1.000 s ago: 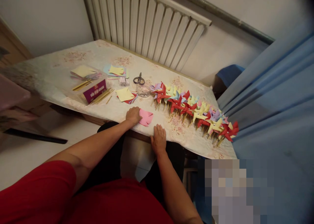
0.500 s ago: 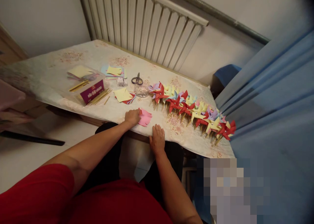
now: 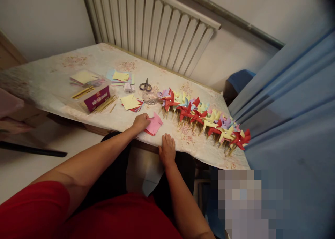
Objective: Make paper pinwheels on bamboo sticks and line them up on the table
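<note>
My left hand (image 3: pixel 141 123) pinches the left edge of a pink paper square (image 3: pixel 155 123) with slits cut into its corners. A red paper sheet (image 3: pixel 151 133) shows under the pink one at the table's front edge. My right hand (image 3: pixel 168 147) lies on the table edge to the right of the papers, fingers stretched out and holding nothing. Beyond my hands lie a fan of slit paper squares with a yellow one (image 3: pixel 130 102) on top and a clear dish of small shiny pieces (image 3: pixel 151 98).
Many paper pinwheels (image 3: pixel 198 115) on sticks stand along the right side. Scissors (image 3: pixel 146 85), small boxes (image 3: pixel 129 88), a paper stack (image 3: pixel 120 75), a purple-labelled box (image 3: pixel 97 98) and loose wooden sticks (image 3: pixel 105 104) lie farther back and left. A radiator (image 3: pixel 157 29) stands behind the table.
The pink square has turned and shifted slightly up in my left hand, and more of the red sheet shows beneath it. My right hand has stayed at the table edge.
</note>
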`<action>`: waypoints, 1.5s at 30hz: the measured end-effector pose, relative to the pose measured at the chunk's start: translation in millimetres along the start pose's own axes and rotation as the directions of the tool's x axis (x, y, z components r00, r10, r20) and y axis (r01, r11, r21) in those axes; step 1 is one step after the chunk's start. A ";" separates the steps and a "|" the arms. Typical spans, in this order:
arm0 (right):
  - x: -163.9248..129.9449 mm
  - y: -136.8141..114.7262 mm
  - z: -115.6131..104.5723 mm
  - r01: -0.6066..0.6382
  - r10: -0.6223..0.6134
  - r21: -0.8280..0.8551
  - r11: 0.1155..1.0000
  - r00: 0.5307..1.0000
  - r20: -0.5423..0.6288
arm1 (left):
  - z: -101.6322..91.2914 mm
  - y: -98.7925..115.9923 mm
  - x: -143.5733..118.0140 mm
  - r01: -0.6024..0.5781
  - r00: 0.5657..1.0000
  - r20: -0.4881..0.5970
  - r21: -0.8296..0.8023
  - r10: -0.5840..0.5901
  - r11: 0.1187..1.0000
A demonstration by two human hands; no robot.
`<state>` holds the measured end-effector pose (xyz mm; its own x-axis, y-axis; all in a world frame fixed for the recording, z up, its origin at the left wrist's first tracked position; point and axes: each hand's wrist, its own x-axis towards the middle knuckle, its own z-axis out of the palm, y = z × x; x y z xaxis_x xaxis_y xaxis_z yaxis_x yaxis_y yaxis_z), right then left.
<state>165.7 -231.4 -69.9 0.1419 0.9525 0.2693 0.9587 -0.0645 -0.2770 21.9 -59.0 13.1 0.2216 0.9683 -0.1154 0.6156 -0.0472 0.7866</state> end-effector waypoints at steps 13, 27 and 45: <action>-1.2 1.0 0.9 -0.007 0.007 0.000 1.000 1.000 -0.003 | -24.3 30.3 0.2 0.213 0.972 0.234 -0.815 -0.031 0.539; -1.3 -0.6 -2.4 -0.005 0.005 0.010 1.000 1.000 -0.002 | -74.1 4.3 12.1 0.177 0.954 0.178 -0.984 -0.242 -0.027; -12.9 -2.8 -4.7 0.022 -0.022 0.000 1.000 1.000 0.001 | -81.8 -32.0 -39.3 0.219 0.907 0.231 -0.973 -0.351 -0.073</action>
<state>162.3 -244.9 -68.3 0.1210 0.9540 0.2742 0.9615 -0.0439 -0.2713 -68.4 -75.5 42.0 0.1594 0.8385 -0.5211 -0.7322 0.4545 0.5073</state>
